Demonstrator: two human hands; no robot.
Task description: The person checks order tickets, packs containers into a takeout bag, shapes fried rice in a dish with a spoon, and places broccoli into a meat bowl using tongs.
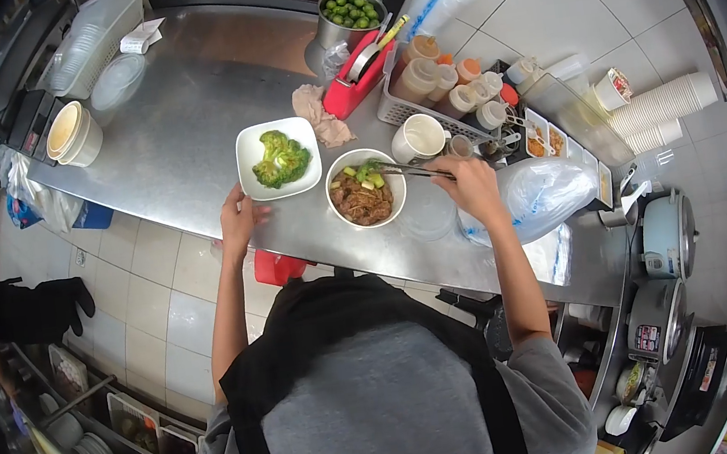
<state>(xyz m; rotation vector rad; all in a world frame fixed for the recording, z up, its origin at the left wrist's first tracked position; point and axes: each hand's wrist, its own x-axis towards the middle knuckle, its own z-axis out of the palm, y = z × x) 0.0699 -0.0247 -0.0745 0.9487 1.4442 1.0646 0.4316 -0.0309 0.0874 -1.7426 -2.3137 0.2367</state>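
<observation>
My right hand (470, 185) grips slim metal tongs (415, 170), whose tips are at green pieces in a round white bowl (404, 199). Brown cooked meat (364, 205) fills most of that bowl, with green and pale yellow vegetable pieces (368, 175) along its far side. My left hand (241, 218) is open, fingers apart, at the near left corner of a square white dish (242, 147). Whether it touches the dish I cannot tell. Green broccoli (280, 159) lies in the dish. A white cup (418, 138) stands just beyond the tongs.
Behind the bowls are a crumpled cloth (320, 114), a red tape dispenser (357, 83) and a pot of green limes (350, 13). Sauce bottles (418, 80) crowd a basket at the right, near a plastic bag (541, 192). Stacked tubs (75, 135) stand at the left edge.
</observation>
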